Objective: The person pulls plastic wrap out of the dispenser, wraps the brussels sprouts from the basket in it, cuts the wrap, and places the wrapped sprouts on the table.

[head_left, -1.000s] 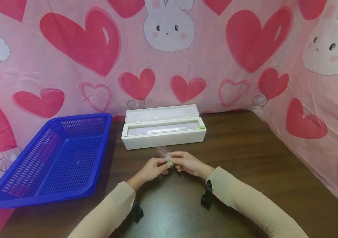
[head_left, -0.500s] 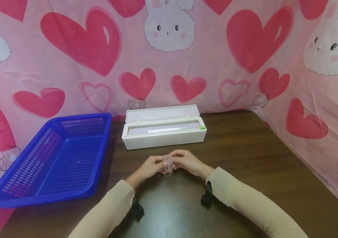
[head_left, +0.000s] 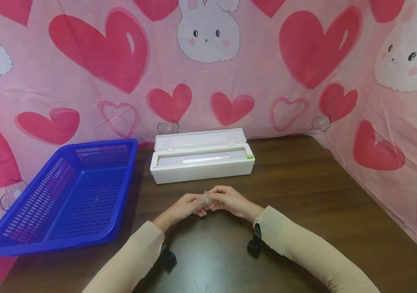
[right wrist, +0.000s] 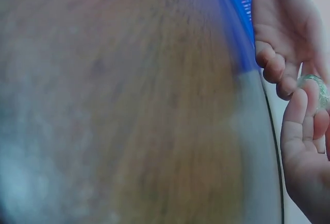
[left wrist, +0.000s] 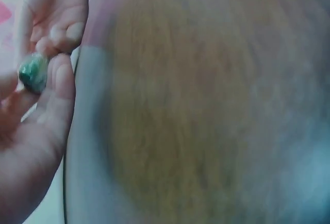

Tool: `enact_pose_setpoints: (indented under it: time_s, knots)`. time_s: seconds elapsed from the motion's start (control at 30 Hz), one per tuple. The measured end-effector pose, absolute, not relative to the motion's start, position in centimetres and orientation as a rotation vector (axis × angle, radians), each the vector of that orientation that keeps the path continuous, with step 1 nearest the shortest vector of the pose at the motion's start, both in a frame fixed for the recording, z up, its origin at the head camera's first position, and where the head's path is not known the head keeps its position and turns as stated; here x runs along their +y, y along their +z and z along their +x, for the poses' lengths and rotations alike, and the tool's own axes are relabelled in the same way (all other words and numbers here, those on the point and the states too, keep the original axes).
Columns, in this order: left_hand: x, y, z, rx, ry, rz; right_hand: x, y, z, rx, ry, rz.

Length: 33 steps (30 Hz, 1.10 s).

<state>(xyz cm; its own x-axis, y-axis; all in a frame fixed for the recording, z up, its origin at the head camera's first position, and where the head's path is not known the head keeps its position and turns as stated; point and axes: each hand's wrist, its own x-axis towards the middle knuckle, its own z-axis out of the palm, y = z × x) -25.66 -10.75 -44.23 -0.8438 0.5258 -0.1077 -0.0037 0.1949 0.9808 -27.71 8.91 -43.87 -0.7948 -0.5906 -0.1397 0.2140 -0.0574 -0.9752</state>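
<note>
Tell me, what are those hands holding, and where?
A small green ball wrapped in clear film, pinched at its sides between the fingertips of the left hand and the right hand.

Left hand [head_left: 185, 206]: fingers curled, fingertips met with those of the right. Right hand [head_left: 229, 200]: fingers curled inward, a small item pinched between both. Forearms, sleeved in beige, are angled inward and held low.
</note>
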Motion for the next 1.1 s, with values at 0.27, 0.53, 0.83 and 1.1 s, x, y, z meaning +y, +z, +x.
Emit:
enact_pose_setpoints:
  time_s: [0.27, 0.53, 0.83, 1.1]
  knots:
    - [-10.59, -44.18, -25.81, 2.099, 1.626, 0.534, 9.11, -44.12, -27.8, 1.659, -1.924, -0.405]
    - [-10.32, -43.86, -25.69, 2.109, 1.637, 0.473, 9.25, -43.92, -27.86, 1.671, -1.905, -0.41]
    - [-10.46, -43.64, -25.56, 2.118, 1.657, 0.405, 9.36, -43.93, -27.9, 1.638, -1.893, -0.434]
    - [-10.73, -44.35, -25.81, 1.961, 1.76, 0.377, 9.19, -43.78, -27.78, 1.703, -1.864, -0.467]
